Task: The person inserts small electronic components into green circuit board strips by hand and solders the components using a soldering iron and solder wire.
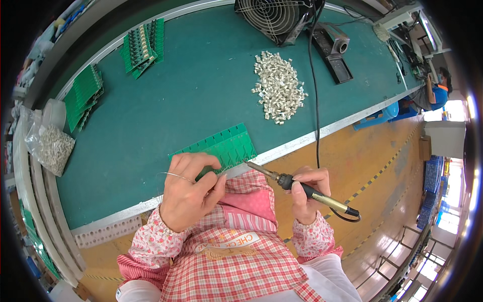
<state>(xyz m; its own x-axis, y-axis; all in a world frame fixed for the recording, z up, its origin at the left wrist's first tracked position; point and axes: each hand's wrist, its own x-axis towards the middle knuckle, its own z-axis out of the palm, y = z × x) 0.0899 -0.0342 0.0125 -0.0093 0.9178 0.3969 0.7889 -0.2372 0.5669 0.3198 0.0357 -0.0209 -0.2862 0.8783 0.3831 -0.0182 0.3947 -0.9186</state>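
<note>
**Soldering at the near edge of the green surface**

The left hand (187,194) rests on the near edge of the surface (201,95), fingers curled and pinched together over the lower left corner of a green circuit board panel (225,147); a thin loop of solder wire (173,175) arcs over the back of that hand, and it seems to be gripped between thumb and forefinger, though the pinch itself is too small to see clearly; the panel lies flat, its lower side right along the pale strip that borders the near edge.

The right hand (308,194) is closed round the black handle of a soldering iron (294,184), held like a pen off the near edge of the surface; the iron's metal tip points up and left and sits just beside the panel's lower right corner; its black cable (316,100) runs from the handle's rear, loops, and climbs across the surface toward the far edge.

A heap of small silvery metal parts (279,86) lies well apart from the panel, toward the far right of the surface; a wire-grilled fan (271,17) stands at the far edge beside a dark iron stand (333,50); stacks of green boards (143,46) sit near the far left corner, more of them (83,95) along the left edge, next to a clear bag of small parts (50,146).
</note>
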